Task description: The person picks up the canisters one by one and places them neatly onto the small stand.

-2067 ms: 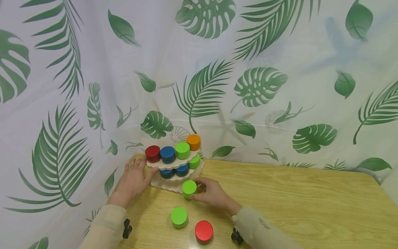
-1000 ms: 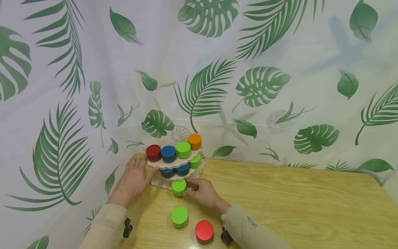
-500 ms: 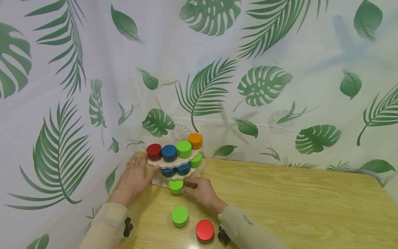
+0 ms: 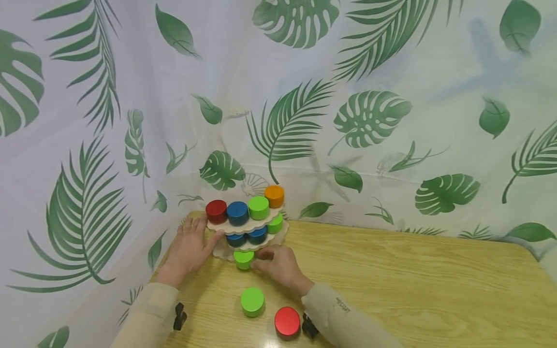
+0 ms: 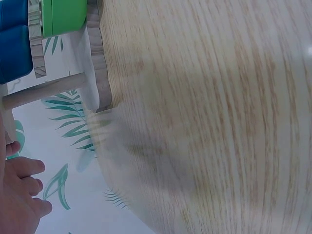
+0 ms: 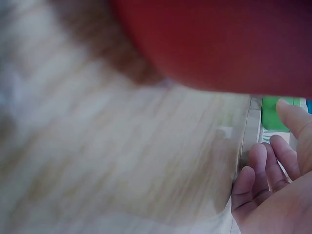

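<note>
A tiered wooden stand (image 4: 223, 252) with scalloped shelves stands at the table's back left. My left hand (image 4: 187, 249) lies along its left side, fingers extended and thumb at the shelf edge. At the front of the lowest shelf is a bright green cylinder (image 4: 243, 260), partly under the shelf above. My right hand (image 4: 280, 267) holds it from the right with thumb and bent forefinger; in the right wrist view the thumb overlaps a green block (image 6: 273, 114). The top shelf bears dark red (image 4: 216, 211), blue (image 4: 237, 213), green (image 4: 258, 208) and orange (image 4: 274, 196) cylinders.
Blue cylinders (image 4: 257, 235) and a green one (image 4: 275, 224) fill the middle shelf. In front, a loose green cylinder (image 4: 252, 302) and a red cylinder (image 4: 287, 322) stand on the wooden table (image 4: 391, 275); the red one is close by the right wrist. Leaf-printed curtains rise behind and left.
My right hand has moved the green cylinder leftward and back, from the lowest shelf's right front to beneath the middle shelf's edge. The left hand has stayed on the stand.
</note>
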A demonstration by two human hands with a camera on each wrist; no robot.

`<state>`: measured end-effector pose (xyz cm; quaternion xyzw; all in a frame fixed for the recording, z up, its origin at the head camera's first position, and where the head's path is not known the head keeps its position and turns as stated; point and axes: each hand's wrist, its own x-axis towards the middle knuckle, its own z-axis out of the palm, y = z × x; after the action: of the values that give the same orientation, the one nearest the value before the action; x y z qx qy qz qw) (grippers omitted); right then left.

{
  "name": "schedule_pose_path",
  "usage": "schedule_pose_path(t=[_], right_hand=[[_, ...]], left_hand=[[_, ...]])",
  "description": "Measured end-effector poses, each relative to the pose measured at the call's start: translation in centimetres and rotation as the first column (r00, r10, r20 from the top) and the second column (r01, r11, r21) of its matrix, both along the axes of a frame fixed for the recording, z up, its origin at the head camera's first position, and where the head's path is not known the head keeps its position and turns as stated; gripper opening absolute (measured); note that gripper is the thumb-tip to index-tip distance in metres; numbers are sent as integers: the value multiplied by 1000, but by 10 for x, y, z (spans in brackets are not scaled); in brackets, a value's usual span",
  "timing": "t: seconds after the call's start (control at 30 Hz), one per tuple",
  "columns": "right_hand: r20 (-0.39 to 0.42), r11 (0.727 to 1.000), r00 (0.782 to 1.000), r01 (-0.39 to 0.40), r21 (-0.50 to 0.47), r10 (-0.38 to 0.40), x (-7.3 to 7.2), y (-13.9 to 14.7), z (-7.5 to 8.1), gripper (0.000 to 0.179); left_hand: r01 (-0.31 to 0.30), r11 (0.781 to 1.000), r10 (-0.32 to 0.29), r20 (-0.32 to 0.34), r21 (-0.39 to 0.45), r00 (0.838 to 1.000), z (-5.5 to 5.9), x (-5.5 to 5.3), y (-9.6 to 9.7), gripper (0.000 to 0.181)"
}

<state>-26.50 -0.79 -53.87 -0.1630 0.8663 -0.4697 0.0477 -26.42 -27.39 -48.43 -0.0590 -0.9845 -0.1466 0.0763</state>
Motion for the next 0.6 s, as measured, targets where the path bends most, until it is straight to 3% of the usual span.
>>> schedule_pose_path(t=[0.33, 0.6], right_hand=[[-7, 999, 999, -51, 0, 51, -1, 7, 2, 26], [16, 996, 995, -94, -3, 94, 0, 23, 9, 34]], left_hand=[[-8, 1000, 8, 22, 3, 1000, 3, 1, 2, 84], [0, 1000, 0, 24, 2, 1000, 4, 1, 2, 84]])
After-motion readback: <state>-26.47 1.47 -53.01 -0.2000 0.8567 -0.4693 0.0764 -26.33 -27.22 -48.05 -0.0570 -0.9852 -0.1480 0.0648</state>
